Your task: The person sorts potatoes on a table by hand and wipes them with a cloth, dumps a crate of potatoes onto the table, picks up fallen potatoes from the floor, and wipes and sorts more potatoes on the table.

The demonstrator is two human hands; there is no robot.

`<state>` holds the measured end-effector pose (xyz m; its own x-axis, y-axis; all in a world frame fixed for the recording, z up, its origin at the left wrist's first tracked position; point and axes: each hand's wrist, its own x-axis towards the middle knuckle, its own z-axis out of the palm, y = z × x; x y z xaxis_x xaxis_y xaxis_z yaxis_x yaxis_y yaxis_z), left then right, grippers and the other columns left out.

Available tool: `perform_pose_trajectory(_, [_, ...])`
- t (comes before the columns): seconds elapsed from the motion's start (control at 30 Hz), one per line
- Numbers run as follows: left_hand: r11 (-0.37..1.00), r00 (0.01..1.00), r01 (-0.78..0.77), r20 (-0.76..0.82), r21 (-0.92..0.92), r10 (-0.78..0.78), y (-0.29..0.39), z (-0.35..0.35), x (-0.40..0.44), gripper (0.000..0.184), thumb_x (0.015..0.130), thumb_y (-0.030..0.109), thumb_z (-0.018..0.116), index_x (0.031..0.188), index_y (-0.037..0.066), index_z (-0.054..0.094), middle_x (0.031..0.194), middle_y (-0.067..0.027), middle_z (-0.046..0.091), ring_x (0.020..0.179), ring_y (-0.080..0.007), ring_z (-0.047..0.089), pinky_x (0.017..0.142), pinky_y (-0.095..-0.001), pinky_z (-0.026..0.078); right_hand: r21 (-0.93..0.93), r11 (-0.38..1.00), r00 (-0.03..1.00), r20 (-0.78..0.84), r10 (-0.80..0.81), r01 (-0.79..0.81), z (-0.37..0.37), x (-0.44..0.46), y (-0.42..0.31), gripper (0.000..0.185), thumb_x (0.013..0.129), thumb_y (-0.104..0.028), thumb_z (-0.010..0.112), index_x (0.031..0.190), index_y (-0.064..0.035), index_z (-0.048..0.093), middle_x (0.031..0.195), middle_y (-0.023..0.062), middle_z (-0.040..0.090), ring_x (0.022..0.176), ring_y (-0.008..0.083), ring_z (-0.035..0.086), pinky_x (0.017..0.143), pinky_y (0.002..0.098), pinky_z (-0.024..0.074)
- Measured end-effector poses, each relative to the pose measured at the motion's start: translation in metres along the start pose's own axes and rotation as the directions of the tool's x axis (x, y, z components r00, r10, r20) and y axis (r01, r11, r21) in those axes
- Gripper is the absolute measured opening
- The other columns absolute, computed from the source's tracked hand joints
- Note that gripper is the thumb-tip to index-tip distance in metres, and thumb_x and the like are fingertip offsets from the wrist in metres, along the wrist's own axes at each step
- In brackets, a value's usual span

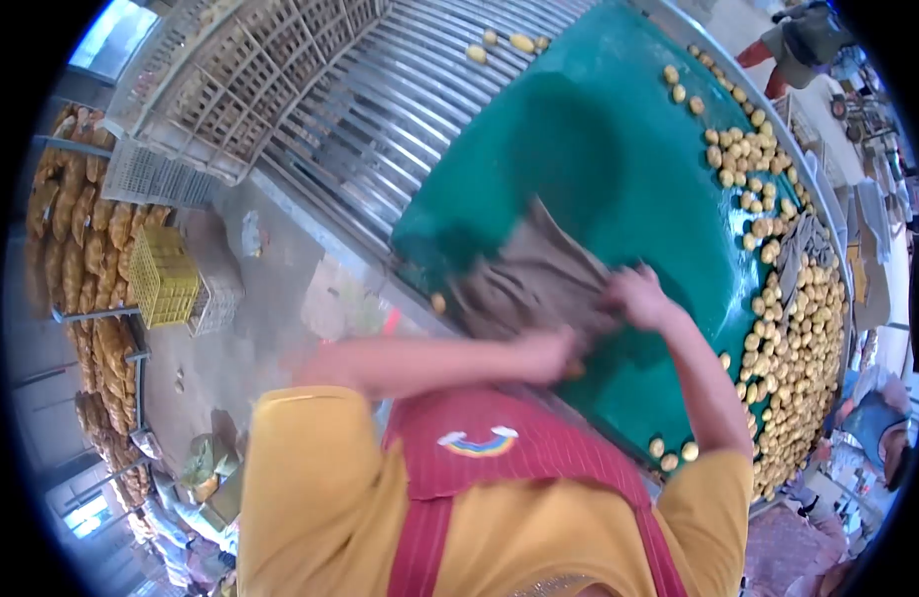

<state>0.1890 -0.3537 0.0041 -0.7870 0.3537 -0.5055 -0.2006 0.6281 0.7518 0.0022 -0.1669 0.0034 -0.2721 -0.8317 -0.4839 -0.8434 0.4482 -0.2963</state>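
Observation:
A crumpled grey-brown cloth point(534, 274) is spread over the near left part of the green surface point(668, 239). My left hand point(547, 355), blurred by motion, grips the cloth's near edge. My right hand point(638, 296) has its fingers closed on the cloth's right edge. One potato point(438, 302) lies just left of the cloth. Many potatoes point(798, 368) are heaped along the right side of the green surface, and a few point(668, 462) lie near its front edge. A second grey cloth point(804, 249) rests among the heap.
Metal rollers point(409, 109) adjoin the green surface at upper left, with a few potatoes on them. A large plastic crate point(250, 85) stands beside them. Yellow crates point(164, 277) and stacked filled sacks point(81, 229) are at the left. Other people point(806, 45) appear at the right.

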Motion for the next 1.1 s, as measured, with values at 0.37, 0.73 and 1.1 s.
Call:
perform_pose_trajectory(0.37, [0.719,0.72,-0.679,-0.053,0.151,0.692,0.079,-0.046,0.007,0.042,0.087,0.012,0.067,0.128,0.007,0.06,0.134,-0.0136,0.059,0.123,-0.0332,0.058,0.102,-0.0428,0.05,0.028,0.451,0.445,0.22,0.868,-0.892,0.103,-0.307,0.066,0.027,0.082,-0.016,0.067,0.108,-0.0165,0.076,0.112,0.011,0.071,0.117,0.0314,0.063,0.112,0.0639,0.0305])
perform_pose_trajectory(0.73, [0.608,-0.179,0.682,-0.714,0.406,0.677,-0.104,-0.44,-0.317,0.023,0.088,0.021,0.063,0.106,0.009,0.071,0.114,-0.0094,0.068,0.118,-0.0298,0.059,0.107,-0.0458,0.036,0.577,0.787,0.554,-0.737,0.387,0.217,-0.226,0.155,-0.001,0.027,0.099,-0.022,0.064,0.112,0.0013,0.07,0.109,0.0099,0.071,0.104,0.0186,0.065,0.093,0.0304,0.0493])
perform_pose_trajectory(1.1, [0.664,0.093,0.319,-0.719,0.677,0.689,-0.194,-0.507,-0.364,0.033,0.09,0.025,0.047,0.062,0.008,0.045,0.063,-0.0072,0.043,0.063,-0.0291,0.045,0.07,-0.0412,0.035,0.686,-0.078,0.644,-0.629,0.435,0.724,-0.512,0.531,-0.086,0.034,0.088,-0.023,0.063,0.119,-0.0083,0.065,0.102,0.0025,0.064,0.094,0.0146,0.058,0.084,0.029,0.0455])
